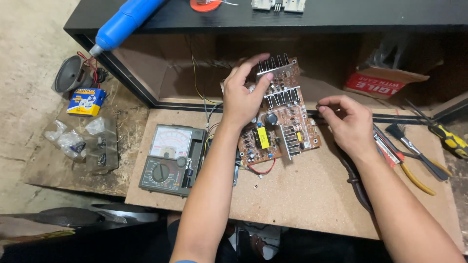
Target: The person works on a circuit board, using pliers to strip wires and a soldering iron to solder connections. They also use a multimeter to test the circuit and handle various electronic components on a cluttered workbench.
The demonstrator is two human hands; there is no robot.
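A brown circuit board (280,127) with silver finned heat sinks, a yellow part and a black capacitor is held tilted above a fibreboard work surface (302,195). My left hand (243,95) grips the board's upper left, fingers on the top heat sink (275,68). At the board's right edge, my right hand (348,122) pinches it with thumb and fingers. Red and black wires hang from the board's lower edge.
An analog multimeter (171,158) lies left of the board. Pliers with yellow handles (414,176), a brush (407,141) and a screwdriver (446,134) lie at right. A blue tool (124,22) rests on the black shelf (341,19). A speaker (73,73) and small box (86,101) sit far left.
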